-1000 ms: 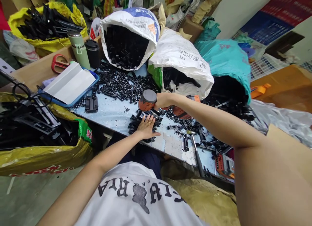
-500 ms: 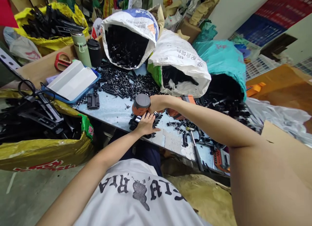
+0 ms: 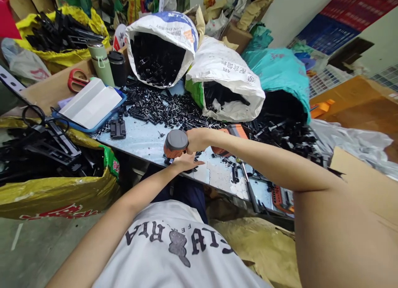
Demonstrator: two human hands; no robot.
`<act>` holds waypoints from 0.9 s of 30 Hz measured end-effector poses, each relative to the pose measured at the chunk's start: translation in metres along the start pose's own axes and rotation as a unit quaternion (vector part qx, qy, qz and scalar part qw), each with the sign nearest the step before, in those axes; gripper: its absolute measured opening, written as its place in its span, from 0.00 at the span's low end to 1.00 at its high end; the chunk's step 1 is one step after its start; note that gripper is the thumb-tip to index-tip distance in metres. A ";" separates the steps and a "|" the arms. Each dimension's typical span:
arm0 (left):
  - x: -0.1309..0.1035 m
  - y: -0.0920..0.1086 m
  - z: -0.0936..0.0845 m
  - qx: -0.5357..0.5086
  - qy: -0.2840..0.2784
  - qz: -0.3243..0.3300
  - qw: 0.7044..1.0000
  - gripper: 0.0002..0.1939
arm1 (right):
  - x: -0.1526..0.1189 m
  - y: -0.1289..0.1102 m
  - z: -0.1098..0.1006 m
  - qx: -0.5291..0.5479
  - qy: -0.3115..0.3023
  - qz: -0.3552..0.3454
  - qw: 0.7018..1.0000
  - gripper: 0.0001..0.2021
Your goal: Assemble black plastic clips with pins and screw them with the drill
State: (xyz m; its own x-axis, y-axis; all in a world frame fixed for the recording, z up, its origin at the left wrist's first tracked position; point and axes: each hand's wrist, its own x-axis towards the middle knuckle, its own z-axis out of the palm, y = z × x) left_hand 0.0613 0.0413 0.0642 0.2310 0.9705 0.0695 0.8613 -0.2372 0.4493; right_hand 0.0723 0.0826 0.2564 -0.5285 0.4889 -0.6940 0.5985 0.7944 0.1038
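A: What do the right hand's fingers have?

B: The right hand [image 3: 196, 139] has its fingers wrapped round the drill [image 3: 176, 141]. They look well closed on it, though the forearm hides part of the grip.

A: And how is the drill shaped?

B: Its head is stubby and round, orange plastic under a flat, matt grey cap, just left of those fingers. A blocky orange-and-dark end shows behind the forearm.

A: The left hand?

B: The left hand [image 3: 184, 161] is palm down just below the drill, thumb stuck out to the right. The drill covers most of the other fingers, so I can't tell how far apart they are, or whether they grip.

A: Anything under them?

B: Black parts [image 3: 192, 170], toothed and knobbly, at the near edge of the table [image 3: 139, 145]. The top is pale blue, scuffed and specked.

A: Beyond the fingers?

B: A heap [image 3: 155, 107] of small black pieces, bristling with shiny metal shafts. Behind it gape two creased white sacks [image 3: 224, 60].

A: To either side?

B: Well left of the fingers, a squarish, notched black block [image 3: 117, 129]. To their right, a hammer [image 3: 250, 192], slanted, with a dark grip and a slim, paler shaft.
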 end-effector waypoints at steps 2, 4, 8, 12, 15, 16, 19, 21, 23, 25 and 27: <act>-0.006 -0.004 -0.004 0.005 -0.002 0.011 1.000 0.37 | -0.005 0.014 0.006 0.061 -0.001 -0.012 0.998 0.13; -0.015 -0.013 -0.007 0.014 -0.009 0.060 0.998 0.38 | -0.012 0.038 0.015 0.142 0.006 -0.030 0.989 0.15; -0.030 -0.035 -0.005 0.084 -0.023 0.147 0.985 0.50 | -0.023 0.099 0.030 0.249 0.056 0.036 0.966 0.14; -0.027 -0.041 0.002 0.142 -0.008 0.077 0.987 0.50 | -0.018 0.151 0.037 0.289 0.058 0.139 0.945 0.14; -0.023 -0.037 0.004 0.148 -0.011 0.063 0.987 0.50 | -0.010 0.174 0.036 0.287 0.049 0.195 0.936 0.12; -0.022 -0.036 0.004 0.147 -0.014 0.063 0.987 0.50 | -0.008 0.179 0.035 0.284 0.044 0.212 0.934 0.10; -0.021 -0.034 0.001 0.141 -0.029 0.056 0.988 0.50 | -0.006 0.188 0.032 0.270 0.045 0.241 0.931 0.08; -0.019 -0.034 0.000 0.138 -0.039 0.056 0.988 0.51 | -0.005 0.194 0.030 0.269 0.045 0.242 0.931 0.08; -0.016 -0.034 -0.001 0.135 -0.045 0.065 0.988 0.51 | -0.004 0.201 0.031 0.279 0.036 0.236 0.930 0.08; -0.013 -0.034 -0.001 0.131 -0.050 0.074 0.987 0.53 | 0.000 0.207 0.034 0.284 0.020 0.230 0.931 0.09; -0.010 -0.034 -0.001 0.127 -0.050 0.074 0.988 0.54 | 0.005 0.212 0.037 0.271 0.011 0.226 0.936 0.09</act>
State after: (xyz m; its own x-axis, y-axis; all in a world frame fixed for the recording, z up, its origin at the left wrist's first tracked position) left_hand 0.0292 0.0395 0.0487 0.3964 0.9178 0.0235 0.8972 -0.3926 0.2022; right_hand 0.2185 0.2397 0.2484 -0.1572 0.7429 -0.6507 0.9781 0.2083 0.0015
